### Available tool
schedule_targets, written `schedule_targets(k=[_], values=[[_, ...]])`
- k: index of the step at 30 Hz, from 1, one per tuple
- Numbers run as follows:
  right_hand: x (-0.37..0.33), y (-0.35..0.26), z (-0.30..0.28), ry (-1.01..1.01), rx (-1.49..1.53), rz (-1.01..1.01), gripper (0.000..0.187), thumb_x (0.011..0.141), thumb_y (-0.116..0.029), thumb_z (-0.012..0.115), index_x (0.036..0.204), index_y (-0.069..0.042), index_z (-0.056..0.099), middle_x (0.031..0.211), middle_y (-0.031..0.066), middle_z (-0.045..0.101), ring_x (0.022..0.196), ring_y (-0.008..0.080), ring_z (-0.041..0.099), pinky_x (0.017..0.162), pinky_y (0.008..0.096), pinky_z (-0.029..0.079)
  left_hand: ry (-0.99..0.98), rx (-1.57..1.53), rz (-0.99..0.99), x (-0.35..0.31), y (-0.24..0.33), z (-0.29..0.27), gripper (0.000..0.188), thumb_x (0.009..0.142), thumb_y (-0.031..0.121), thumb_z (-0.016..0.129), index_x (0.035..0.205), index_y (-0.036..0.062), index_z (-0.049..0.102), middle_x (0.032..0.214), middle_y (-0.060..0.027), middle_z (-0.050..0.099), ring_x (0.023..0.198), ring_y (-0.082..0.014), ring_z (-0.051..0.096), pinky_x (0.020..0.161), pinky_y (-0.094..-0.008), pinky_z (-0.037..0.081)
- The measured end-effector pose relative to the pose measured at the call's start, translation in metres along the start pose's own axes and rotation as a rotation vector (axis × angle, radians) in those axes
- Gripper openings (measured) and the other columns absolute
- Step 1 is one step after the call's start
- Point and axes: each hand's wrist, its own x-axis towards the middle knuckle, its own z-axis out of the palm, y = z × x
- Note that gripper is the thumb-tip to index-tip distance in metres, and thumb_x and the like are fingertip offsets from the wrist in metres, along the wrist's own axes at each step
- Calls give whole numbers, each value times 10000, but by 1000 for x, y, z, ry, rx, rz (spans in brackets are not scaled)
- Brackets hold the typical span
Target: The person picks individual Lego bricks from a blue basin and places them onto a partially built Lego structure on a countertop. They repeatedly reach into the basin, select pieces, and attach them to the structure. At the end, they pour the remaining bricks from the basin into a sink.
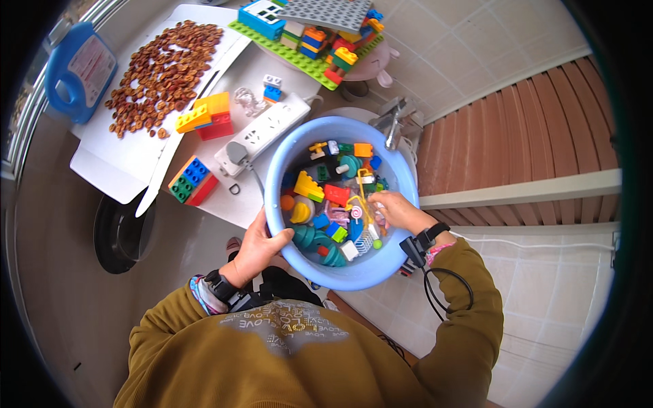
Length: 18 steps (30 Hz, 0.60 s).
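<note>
Head view | blue basin (pixel 286 156) of toy bricks (pixel 338 195) on counter (pixel 272 88) edge | left hand (pixel 257 246) clamped on near rim | right hand (pixel 396 211) inside, grip unclear | judged rigid, smooth, moderately heavy; best held at opposite rims.

We note a light blue basin (pixel 340 268) of red, yellow, teal and orange toy pieces (pixel 333 197), a green baseplate (pixel 286 51), a grey plate (pixel 330 12), brown dried fruit (pixel 163 68) on white card (pixel 119 166), and olive sleeves (pixel 462 319).
</note>
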Motion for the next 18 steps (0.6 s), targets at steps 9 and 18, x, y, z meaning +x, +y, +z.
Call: schedule_targets(k=[9, 18], values=[[-17, -1, -4, 69, -363, 73, 518, 1043, -462, 464, 899, -14, 681, 858, 264, 685, 861, 465, 647, 774, 531, 499, 49, -2, -22, 1, -4, 4, 583, 893, 146, 692, 1415, 63, 448, 876, 5, 547, 636, -64, 509, 525, -215, 419], [-15, 7, 6, 228, -356, 2, 505, 1046, -412, 477, 831, -9, 692, 829, 259, 678, 823, 461, 646, 767, 542, 506, 68, -53, -11, 4, -7, 9, 526, 900, 137, 668, 1379, 57, 466, 925, 8, 561, 664, -56, 509, 537, -212, 416]])
